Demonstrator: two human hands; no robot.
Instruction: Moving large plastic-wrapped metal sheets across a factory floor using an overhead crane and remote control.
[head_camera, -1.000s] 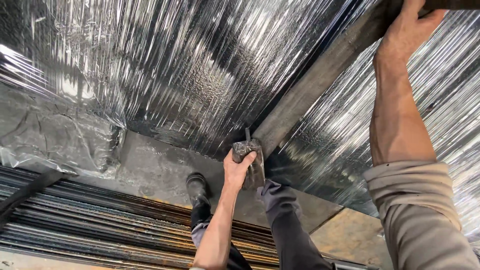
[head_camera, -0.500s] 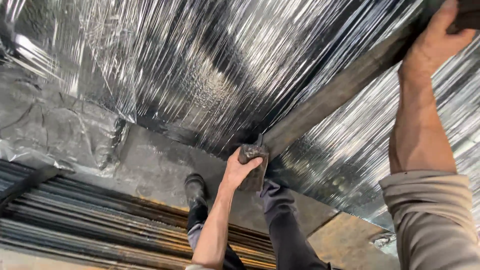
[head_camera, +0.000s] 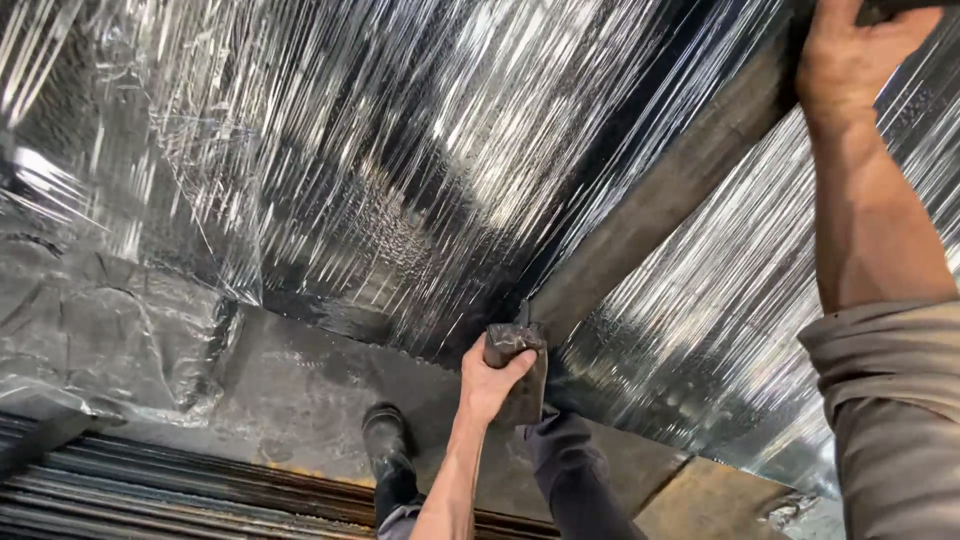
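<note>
Below you, your left hand was closed in a fist around the upper end of a dark, worn tool, fingers wrapped fully round it and thumb across the front. What kind of tool it was could not be told; its blunt dark body ran down past your hand, and a thin dark tip stood up from its top. That tip touched the low, near end of a long grey-brown beam, low in the middle of the view.

Your right hand was high at the far right, fingers curled and clamped over a dark bar at the very top edge of the view, where the beam's upper end also reached. Your bare forearm ran down from it to a rolled-up grey sleeve at the near right.

Crinkled silver foil sheeting covered the sloping surface on both sides of the beam, shining in bright streaks. At the left, a looser patch of clear plastic film lay crumpled over a grey surface.

Your legs in dark trousers showed beneath your left hand, with one black shoe planted on a grey concrete floor. Along the near left edge, a bundle of rusty steel rods lay side by side, running left to right. At the near right, a brown board lay flat on the floor just beside the foil's lower edge.
</note>
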